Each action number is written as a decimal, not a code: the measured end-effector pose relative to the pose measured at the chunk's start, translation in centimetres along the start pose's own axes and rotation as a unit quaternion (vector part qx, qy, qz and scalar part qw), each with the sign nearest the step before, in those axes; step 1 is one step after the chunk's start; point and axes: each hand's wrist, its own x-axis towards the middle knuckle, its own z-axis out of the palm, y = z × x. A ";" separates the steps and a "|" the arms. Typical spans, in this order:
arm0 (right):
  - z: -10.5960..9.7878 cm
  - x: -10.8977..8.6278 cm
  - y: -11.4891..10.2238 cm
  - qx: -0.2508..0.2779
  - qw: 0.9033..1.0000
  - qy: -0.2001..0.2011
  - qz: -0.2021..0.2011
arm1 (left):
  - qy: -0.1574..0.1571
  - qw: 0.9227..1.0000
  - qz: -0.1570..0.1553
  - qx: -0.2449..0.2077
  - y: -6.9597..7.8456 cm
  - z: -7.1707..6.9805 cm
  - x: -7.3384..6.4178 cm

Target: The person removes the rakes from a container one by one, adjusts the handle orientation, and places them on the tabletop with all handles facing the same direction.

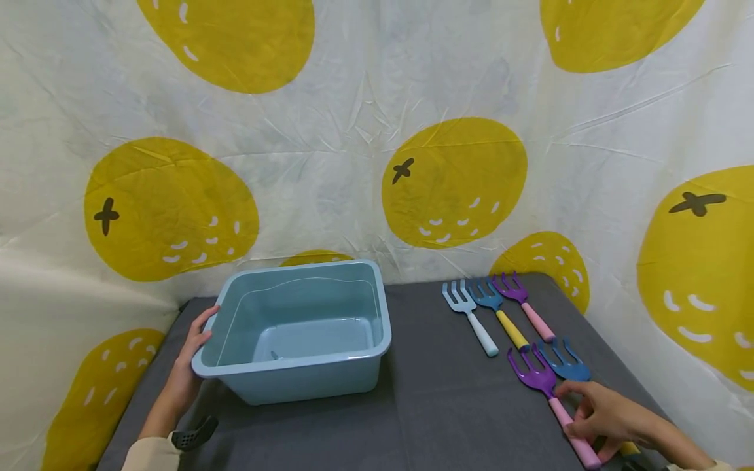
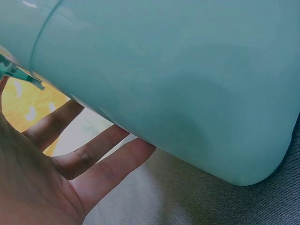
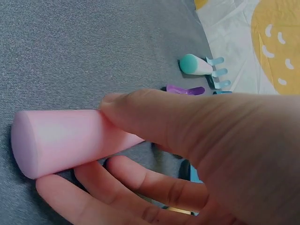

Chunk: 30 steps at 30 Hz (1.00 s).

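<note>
A light blue plastic basin (image 1: pixel 306 379) stands at the left of the table. My left hand (image 1: pixel 185 366) holds its left side: fingertips press the outer wall below the rim in the left wrist view. At the front right my right hand (image 1: pixel 615 412) pinches the pink handle (image 3: pixel 65 140) of a purple garden fork (image 1: pixel 537 376) between thumb and fingers. The fork's tines point away from me. Beside it lies a blue garden fork (image 1: pixel 574 371), its yellow handle mostly hidden under my right hand.
Behind the right hand lie three more garden forks: a pale blue one (image 1: pixel 482 333), a blue one with a yellow handle (image 1: pixel 511 329) and a purple one with a pink handle (image 1: pixel 537 320). Dark grey cloth (image 1: pixel 448 405) covers the table. A fruit-patterned curtain (image 1: pixel 330 196) hangs behind and beside it.
</note>
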 end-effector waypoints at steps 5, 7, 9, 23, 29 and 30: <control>-0.9 -0.1 -1.6 -0.018 0.999 0.004 -0.039 | -0.002 1.000 0.008 -0.001 0.0 -0.3 0.1; -1.5 0.0 -2.7 -0.035 0.998 0.010 -0.058 | -0.003 1.000 0.008 -0.001 -0.1 -0.4 0.2; -2.0 0.2 -3.9 -0.052 0.996 0.019 -0.072 | -0.003 1.000 0.006 -0.001 -0.1 -0.5 0.2; -4.8 2.9 -15.2 -0.169 0.962 0.009 -0.213 | -0.003 1.000 -0.004 -0.005 0.0 -0.5 0.7; -4.5 5.2 -20.3 -0.214 0.926 0.031 -0.308 | -0.003 1.000 -0.006 0.003 0.4 -0.8 1.0; -4.4 5.6 -21.2 -0.222 0.923 0.031 -0.312 | -0.003 1.000 -0.006 0.004 0.5 -0.8 1.1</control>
